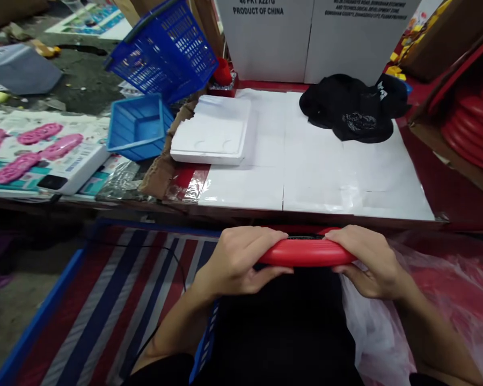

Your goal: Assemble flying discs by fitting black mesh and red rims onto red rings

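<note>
Both my hands hold a red rounded plastic piece [308, 253] in front of my body, just short of the table's front edge. My left hand [243, 258] grips its left end, fingers over the top and thumb underneath. At the other end, my right hand [368, 260] is closed in the same way. A dark strip shows along the top between the fingertips. The piece is seen edge-on, so its full shape is hidden.
White sheets [261, 187] cover the table, with a white foam block [211, 128] and black caps [356, 110] on them. Blue baskets [137, 126] stand left. A carton [438, 136] with stacked red pieces [473, 126] is right. A striped surface [100, 300] lies lower left.
</note>
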The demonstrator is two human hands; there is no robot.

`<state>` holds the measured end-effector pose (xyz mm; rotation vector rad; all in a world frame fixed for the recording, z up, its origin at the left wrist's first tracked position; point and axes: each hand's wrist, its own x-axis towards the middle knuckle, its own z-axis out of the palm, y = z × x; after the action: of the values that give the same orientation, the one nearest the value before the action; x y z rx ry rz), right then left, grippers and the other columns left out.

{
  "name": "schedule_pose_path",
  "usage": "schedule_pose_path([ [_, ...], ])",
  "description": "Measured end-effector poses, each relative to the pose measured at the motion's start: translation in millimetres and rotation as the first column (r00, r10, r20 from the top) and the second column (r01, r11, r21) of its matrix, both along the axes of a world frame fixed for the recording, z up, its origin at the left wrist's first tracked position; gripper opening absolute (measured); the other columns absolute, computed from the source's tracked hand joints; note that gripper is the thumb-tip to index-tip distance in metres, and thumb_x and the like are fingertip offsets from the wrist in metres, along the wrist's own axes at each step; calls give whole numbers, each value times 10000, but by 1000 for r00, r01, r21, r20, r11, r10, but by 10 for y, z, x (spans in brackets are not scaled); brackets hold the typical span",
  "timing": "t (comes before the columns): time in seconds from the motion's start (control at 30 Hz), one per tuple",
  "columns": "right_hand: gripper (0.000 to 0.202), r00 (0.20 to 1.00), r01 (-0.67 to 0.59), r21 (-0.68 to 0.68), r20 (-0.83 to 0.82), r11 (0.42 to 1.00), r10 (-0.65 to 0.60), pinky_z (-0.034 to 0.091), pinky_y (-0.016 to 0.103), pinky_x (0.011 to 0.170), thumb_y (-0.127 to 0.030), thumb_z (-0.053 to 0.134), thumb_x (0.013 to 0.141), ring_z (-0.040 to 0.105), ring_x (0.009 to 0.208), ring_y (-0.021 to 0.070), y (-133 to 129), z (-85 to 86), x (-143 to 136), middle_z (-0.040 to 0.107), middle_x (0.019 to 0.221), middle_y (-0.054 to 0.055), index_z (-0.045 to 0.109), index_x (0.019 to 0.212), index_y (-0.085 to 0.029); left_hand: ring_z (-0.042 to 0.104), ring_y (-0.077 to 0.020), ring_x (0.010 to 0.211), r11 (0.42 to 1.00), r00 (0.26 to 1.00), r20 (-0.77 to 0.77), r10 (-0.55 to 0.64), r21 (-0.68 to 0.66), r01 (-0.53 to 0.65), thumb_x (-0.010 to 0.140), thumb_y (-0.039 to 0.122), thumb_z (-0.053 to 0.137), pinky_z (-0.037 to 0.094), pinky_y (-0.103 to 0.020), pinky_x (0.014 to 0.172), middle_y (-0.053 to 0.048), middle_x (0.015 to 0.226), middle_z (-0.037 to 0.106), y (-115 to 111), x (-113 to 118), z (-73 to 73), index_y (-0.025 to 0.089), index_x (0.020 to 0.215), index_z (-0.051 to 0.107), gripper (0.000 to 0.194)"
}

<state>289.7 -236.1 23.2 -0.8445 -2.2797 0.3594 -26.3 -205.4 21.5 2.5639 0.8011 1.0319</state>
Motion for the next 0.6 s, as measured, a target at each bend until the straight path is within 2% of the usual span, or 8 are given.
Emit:
schedule_pose_path([
  [0.13, 470, 993, 90, 89, -81, 992, -82, 654, 436, 805, -223, 679, 986, 778, 974, 302, 28, -108, -87, 790, 1139, 154, 607, 1446, -154, 755, -233, 691, 992, 995, 41, 93, 76, -96, 995, 560, 713, 552, -338, 621, -88, 875, 785, -14, 112, -169, 122, 1167, 665, 473],
  [0.23, 472, 987, 124, 92, -116, 988, -113, 665, 424, 808, -218, 701, 967, 788, 972, 294, 72, -183, -96, 801, 1129, 136, 624, 1432, -183, 724, -207, 648, 994, 995, 8, 99, 44, -99, 1009, 569, 683, 514, -322, 588, -58, 839, 766, 42, 144, -175, 127, 1144, 669, 462],
  [0.3, 455, 981, 150, 7, -125, 989, -148, 668, 428, 855, -242, 726, 965, 790, 1010, 289, 120, -207, -81, 805, 1163, 122, 645, 1412, -221, 745, -201, 707, 994, 994, -23, 108, -18, -109, 1011, 559, 690, 521, -306, 626, -61, 902, 787, 108, 134, -111, 134, 1155, 678, 449],
  [0.37, 399, 959, 183, -164, -188, 969, -213, 654, 453, 955, -296, 717, 991, 780, 1093, 286, 181, -195, -57, 797, 1230, 108, 671, 1387, -268, 757, -197, 774, 982, 990, -65, 129, -132, -136, 1008, 548, 704, 532, -294, 695, -61, 950, 798, 205, 106, -12, 144, 1157, 696, 431],
  [0.43, 385, 871, 178, -314, -390, 932, -298, 607, 513, 1083, -441, 617, 1052, 740, 1241, 298, 255, -148, -21, 763, 1335, 100, 658, 1415, -316, 736, -182, 782, 938, 982, -107, 159, -293, -184, 1022, 551, 682, 528, -287, 733, -40, 915, 787, 337, 61, 84, 164, 1121, 718, 401],
  [0.53, 613, 600, 98, -444, -687, 890, -409, 446, 632, 1256, -675, 299, 1087, 534, 1535, 311, 365, -52, 55, 600, 1600, 75, 501, 1589, -386, 694, -172, 777, 825, 967, -100, 236, -506, -253, 1043, 573, 620, 525, -280, 735, -12, 859, 756, 543, -52, 149, 186, 1054, 738, 405],
  [0.6, 711, 448, 16, -491, -775, 871, -445, 321, 673, 1320, -744, 196, 1060, 379, 1639, 291, 417, -15, 99, 475, 1712, 27, 385, 1666, -425, 682, -185, 793, 769, 954, -68, 291, -576, -276, 1030, 584, 613, 533, -288, 724, -14, 873, 752, 638, -180, 132, 190, 1034, 743, 415],
])
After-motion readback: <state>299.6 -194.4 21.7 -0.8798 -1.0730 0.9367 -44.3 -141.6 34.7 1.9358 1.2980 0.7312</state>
